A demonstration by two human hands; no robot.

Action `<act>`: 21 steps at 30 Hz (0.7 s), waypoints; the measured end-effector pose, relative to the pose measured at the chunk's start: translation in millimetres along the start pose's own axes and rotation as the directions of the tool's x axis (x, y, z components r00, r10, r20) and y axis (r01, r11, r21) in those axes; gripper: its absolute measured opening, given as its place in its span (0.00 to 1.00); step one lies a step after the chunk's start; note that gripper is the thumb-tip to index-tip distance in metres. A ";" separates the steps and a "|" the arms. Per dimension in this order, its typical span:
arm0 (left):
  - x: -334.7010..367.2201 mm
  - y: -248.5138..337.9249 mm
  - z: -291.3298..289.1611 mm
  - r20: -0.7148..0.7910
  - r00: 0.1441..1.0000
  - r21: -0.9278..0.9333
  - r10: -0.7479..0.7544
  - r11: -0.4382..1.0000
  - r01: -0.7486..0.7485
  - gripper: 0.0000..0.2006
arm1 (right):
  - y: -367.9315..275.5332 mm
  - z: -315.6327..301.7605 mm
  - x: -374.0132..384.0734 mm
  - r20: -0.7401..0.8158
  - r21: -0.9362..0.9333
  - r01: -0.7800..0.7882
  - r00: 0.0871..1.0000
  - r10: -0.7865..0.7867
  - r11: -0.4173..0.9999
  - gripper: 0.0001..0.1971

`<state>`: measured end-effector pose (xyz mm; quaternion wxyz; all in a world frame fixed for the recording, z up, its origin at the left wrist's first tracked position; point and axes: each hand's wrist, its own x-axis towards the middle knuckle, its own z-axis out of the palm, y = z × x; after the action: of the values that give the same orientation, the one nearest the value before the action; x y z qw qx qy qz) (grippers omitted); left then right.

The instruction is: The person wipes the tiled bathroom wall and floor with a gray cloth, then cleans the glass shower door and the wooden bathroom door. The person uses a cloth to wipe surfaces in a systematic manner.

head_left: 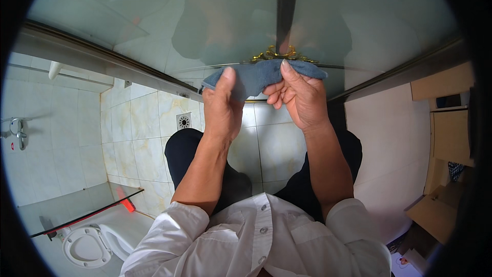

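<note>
A blue-grey cloth point(251, 79) is stretched between my two hands, just in front of a glass door point(154, 15) with a dark vertical bar. My left hand point(221, 105) grips the cloth's left part, thumb on top. At its right end, my right hand point(305, 97) pinches it with the thumb above and the fingers curled below. Behind the cloth, a gold ornament point(279, 53) shows at the foot of the dark bar. Whether the cloth touches the glass I cannot tell.
Pale tiles cover the floor point(279, 146), with a square drain point(184, 121) left of my legs. A toilet point(87, 246) stands at the lower left, near a glass panel with a red-edged strip. A shower tap point(18, 132) is on the left wall. Open wooden shelving point(451, 133) is at the right.
</note>
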<state>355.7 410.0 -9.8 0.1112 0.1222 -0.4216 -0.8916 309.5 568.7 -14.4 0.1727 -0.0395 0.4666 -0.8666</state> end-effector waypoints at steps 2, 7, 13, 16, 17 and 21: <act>-1.7 -1.5 0.1 0.087 0.996 0.085 0.009 0.996 -0.017 0.16 | 1.9 1.9 -0.5 -0.006 0.026 0.031 0.999 -0.031 0.999 0.15; 2.1 -6.5 -1.5 0.022 1.000 0.244 0.016 0.969 -0.021 0.13 | 5.1 2.3 -0.2 -0.095 -0.064 -0.001 0.995 -0.005 0.998 0.13; 8.6 -24.3 -15.7 -0.139 0.990 0.072 0.001 0.997 0.009 0.13 | 34.4 4.9 5.7 -0.230 -0.205 -0.042 0.973 -0.006 0.978 0.11; 13.8 -40.8 -32.9 -0.234 0.972 0.031 -0.021 0.999 0.029 0.09 | 56.8 4.9 8.6 -0.312 -0.254 -0.127 0.949 0.043 0.959 0.11; 16.1 -47.6 -39.8 -0.266 0.964 0.022 -0.028 0.999 0.035 0.07 | 63.5 3.3 9.4 -0.337 -0.259 -0.174 0.938 0.080 0.950 0.11; 27.9 -74.0 -72.3 -0.392 0.904 0.030 -0.170 0.980 0.198 0.06 | 90.0 -2.5 17.4 -0.420 -0.264 -0.325 0.886 0.195 0.908 0.11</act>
<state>344.9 395.1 -115.3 0.1035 0.3392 -0.4084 -0.8411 316.3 519.4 -91.4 0.1852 0.1667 0.6295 -0.7360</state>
